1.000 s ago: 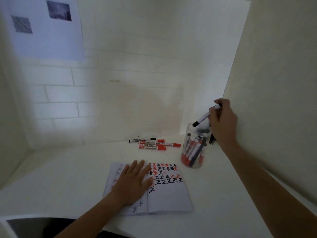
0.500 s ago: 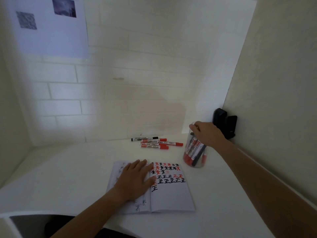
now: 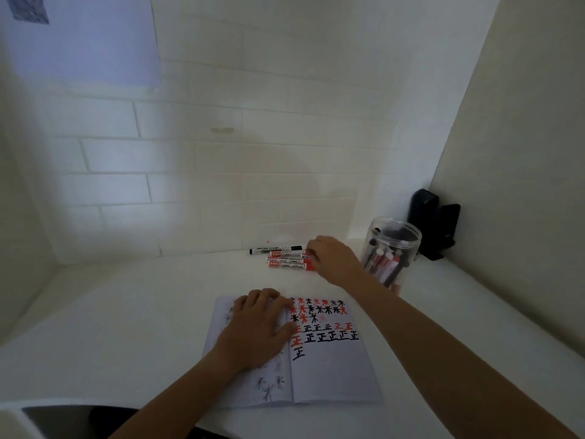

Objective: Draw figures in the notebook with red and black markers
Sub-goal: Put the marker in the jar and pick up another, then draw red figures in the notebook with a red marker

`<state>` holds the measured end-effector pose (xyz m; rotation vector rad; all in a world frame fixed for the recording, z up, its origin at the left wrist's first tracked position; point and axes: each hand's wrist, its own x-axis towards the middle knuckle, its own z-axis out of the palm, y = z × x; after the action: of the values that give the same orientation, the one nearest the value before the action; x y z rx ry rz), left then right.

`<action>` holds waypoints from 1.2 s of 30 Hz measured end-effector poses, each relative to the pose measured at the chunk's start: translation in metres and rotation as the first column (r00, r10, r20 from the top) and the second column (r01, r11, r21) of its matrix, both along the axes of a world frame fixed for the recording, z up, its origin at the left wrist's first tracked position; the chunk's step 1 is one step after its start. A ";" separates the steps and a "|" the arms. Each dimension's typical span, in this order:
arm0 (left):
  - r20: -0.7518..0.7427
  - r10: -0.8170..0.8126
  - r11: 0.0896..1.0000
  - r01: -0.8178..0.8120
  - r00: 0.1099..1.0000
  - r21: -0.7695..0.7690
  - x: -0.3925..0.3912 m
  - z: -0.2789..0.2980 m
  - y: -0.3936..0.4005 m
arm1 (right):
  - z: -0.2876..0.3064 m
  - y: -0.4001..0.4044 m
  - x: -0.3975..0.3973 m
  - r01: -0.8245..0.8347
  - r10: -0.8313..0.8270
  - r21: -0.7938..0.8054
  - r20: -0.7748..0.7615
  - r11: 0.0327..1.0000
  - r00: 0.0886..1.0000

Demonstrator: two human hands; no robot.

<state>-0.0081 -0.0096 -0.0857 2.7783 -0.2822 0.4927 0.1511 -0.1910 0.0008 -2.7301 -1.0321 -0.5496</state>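
Right hand (image 3: 332, 258) moved from jar (image 3: 392, 248) to loose markers (image 3: 286, 258); forearm blocks jar base.

Notebook (image 3: 329, 372) open on the table (image 3: 126, 312), front centre. Left hand (image 3: 256, 331) lies flat on its left page, fingertips at the spine. Behind the notebook, by the back wall (image 3: 253, 169), a row of markers (image 3: 285, 256) lies side by side; right hand (image 3: 332, 258) is at their right ends. Jar (image 3: 392, 248) stands just right of that hand, more markers upright in it. Stapler (image 3: 433, 223) behind the jar, in the corner against the right wall (image 3: 522, 153). Paper sheet (image 3: 82, 39) on the back wall, upper left.
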 end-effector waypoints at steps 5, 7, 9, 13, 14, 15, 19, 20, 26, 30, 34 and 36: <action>0.003 0.000 1.000 0.000 1.000 -0.013 0.000 0.001 0.000 | -0.037 0.015 0.014 0.097 -0.098 -0.012 -0.163 0.995 0.982; 0.003 0.004 1.000 -0.004 1.000 -0.011 0.000 0.000 0.000 | -0.044 0.018 0.014 0.106 -0.101 0.017 -0.176 0.994 0.979; 0.006 0.004 1.000 -0.004 1.000 -0.019 0.001 -0.001 0.000 | -0.046 0.019 0.015 0.120 -0.115 0.017 -0.182 0.993 0.977; 0.021 -0.006 1.000 0.006 1.000 -0.029 -0.001 0.000 0.001 | -0.043 0.017 0.016 0.133 -0.145 -0.073 -0.206 0.989 0.968; 0.016 -0.007 1.000 0.008 1.000 -0.031 -0.001 0.001 0.001 | -0.041 0.014 0.014 0.129 -0.144 -0.085 -0.207 0.988 0.968; 0.013 -0.006 0.999 0.007 1.000 -0.033 -0.002 0.001 0.000 | -0.039 0.012 0.011 0.124 -0.140 -0.086 -0.203 0.989 0.969; 0.023 -0.006 0.997 0.008 1.000 -0.080 -0.003 0.002 -0.001 | -0.025 0.005 -0.012 0.062 -0.047 0.084 -0.175 0.994 0.983; 0.027 -0.005 0.996 0.008 1.000 -0.093 -0.003 0.002 -0.001 | -0.020 0.003 -0.021 0.043 -0.012 0.169 -0.185 0.985 0.983; 0.076 -0.019 0.992 0.029 0.997 -0.126 -0.006 0.002 -0.002 | -0.008 -0.007 -0.088 0.111 0.314 0.603 -0.554 0.790 0.771; 0.156 -0.108 0.987 0.125 0.982 -0.105 -0.007 0.008 -0.003 | -0.031 -0.018 -0.115 0.293 0.531 0.736 -0.654 0.610 0.539; 0.209 -0.127 0.981 0.154 0.970 -0.115 -0.008 0.008 -0.002 | -0.052 -0.028 -0.127 0.379 0.674 0.810 -0.585 0.448 0.451; 0.226 -0.093 0.985 0.123 0.970 -0.122 -0.010 0.009 -0.002 | -0.050 -0.034 -0.129 0.462 0.711 0.832 -0.523 0.307 0.470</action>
<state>-0.0176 -0.0114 -0.0763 2.5624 -0.4312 0.7635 0.0222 -0.2253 -0.0495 -1.2699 -0.3431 0.3328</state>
